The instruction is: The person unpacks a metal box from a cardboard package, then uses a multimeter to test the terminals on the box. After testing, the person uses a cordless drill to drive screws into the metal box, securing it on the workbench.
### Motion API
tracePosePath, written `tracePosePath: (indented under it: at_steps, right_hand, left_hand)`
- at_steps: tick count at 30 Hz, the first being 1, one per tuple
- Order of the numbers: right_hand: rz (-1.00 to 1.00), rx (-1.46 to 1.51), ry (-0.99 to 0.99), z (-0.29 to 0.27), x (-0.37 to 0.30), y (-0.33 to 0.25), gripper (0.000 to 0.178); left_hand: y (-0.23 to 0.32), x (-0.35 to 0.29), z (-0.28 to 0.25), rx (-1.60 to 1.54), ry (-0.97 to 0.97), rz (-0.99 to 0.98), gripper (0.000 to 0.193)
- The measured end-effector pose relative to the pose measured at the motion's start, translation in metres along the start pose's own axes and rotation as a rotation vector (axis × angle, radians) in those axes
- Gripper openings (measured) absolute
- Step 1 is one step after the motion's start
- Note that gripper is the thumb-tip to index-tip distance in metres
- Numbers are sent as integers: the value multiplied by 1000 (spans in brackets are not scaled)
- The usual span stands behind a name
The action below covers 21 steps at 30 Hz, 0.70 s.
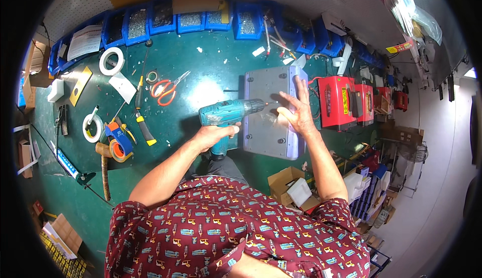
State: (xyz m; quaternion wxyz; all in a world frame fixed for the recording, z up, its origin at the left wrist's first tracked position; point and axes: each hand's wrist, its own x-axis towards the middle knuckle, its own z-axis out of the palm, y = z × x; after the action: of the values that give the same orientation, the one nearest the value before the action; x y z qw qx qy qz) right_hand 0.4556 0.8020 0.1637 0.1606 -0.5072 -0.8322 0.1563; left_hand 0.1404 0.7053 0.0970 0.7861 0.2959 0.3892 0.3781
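My left hand (219, 136) is closed round the grip of a teal cordless drill (221, 113), held level with its black chuck pointing right. The drill's tip ends over a grey metal case (263, 135) with purple edges, which lies on the green bench with small round feet facing up. My right hand (299, 115) rests against the right side of the case. Its fingers are spread and stretched out, the thumb reaching over the grey face near the drill's tip. Whether a screw sits under the tip is too small to tell.
Red-handled scissors (164, 89), tape rolls (111, 61), a blue tape dispenser (119, 142) and a hammer (104, 160) lie to the left. Blue bins (136, 24) of small parts line the back. Red machines (337, 102) stand right; an open carton (281, 182) sits below the bench edge.
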Motion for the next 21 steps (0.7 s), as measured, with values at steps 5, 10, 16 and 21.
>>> tracePosePath:
  at_steps: [5,10,16,21]
  right_hand:
    - [-16,9,-34,-3,0,-2,46]
    - [-23,22,-61,-4,0,-2,25]
    - [24,51,-17,-1,1,0,19]
    - [111,122,51,2,-2,-1,19]
  left_hand:
    - [0,5,5,-71,-44,-33,35]
    - [2,3,6,-170,-46,-87,33]
    - [-19,-9,-27,79,104,-32,23]
    - [-42,-11,-32,214,230,-29,12]
